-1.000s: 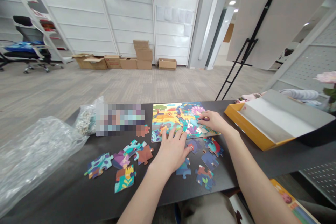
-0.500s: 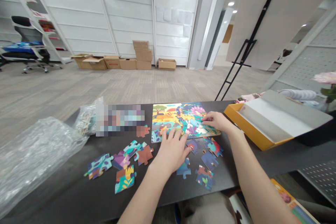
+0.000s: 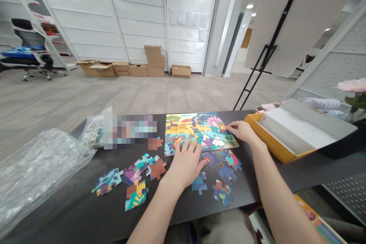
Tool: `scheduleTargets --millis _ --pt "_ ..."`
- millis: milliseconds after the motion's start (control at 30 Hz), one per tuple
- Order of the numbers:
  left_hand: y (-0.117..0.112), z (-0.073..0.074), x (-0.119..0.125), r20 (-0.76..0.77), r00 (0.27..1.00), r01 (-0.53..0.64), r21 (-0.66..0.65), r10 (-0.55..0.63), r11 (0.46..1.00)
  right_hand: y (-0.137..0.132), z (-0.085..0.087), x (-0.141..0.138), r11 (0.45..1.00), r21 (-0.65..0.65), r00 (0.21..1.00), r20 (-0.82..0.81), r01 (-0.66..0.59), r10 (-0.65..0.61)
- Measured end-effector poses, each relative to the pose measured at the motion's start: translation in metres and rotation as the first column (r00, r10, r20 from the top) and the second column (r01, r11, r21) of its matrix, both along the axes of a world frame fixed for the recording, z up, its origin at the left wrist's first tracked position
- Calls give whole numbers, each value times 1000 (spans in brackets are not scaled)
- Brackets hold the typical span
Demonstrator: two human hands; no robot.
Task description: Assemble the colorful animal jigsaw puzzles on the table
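A partly assembled colourful jigsaw puzzle (image 3: 197,127) lies on the black table (image 3: 85,213). My left hand (image 3: 185,162) rests flat at the puzzle's near edge, fingers spread and touching it. My right hand (image 3: 241,130) lies at the puzzle's right edge, fingers stretched along it, holding nothing that I can see. Several loose pieces (image 3: 134,194) lie to the left of my left hand. More loose pieces (image 3: 225,173) sit between my two forearms.
An open yellow box (image 3: 274,143) with a grey lid stands right of the puzzle. Clear plastic bags (image 3: 34,171) lie at the table's left. An easel with a white board (image 3: 274,34) stands behind. Cardboard boxes (image 3: 154,61) line the far wall.
My right hand has slid rightward across the puzzle to its right edge. My left hand has stayed at the near edge.
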State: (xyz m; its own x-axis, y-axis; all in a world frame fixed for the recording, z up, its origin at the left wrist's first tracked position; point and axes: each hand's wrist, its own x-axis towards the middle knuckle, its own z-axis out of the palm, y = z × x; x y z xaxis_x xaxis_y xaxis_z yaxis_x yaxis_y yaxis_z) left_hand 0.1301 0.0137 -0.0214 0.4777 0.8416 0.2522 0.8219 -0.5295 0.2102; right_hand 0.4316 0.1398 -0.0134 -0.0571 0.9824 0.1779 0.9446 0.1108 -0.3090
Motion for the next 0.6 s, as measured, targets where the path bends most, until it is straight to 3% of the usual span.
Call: scheduleTargets --millis 200,400,600 --pt "3 19 -19 35 999 -32 -12 33 999 -1 2 -4 996 55 997 -44 70 -67" --pt "10 43 -79 126 979 -154 -43 158 987 -3 5 -10 984 110 988 -89 137 -127" --pt "7 46 -129 161 945 -251 -202 285 947 -1 3 -15 976 184 990 -95 119 -103"
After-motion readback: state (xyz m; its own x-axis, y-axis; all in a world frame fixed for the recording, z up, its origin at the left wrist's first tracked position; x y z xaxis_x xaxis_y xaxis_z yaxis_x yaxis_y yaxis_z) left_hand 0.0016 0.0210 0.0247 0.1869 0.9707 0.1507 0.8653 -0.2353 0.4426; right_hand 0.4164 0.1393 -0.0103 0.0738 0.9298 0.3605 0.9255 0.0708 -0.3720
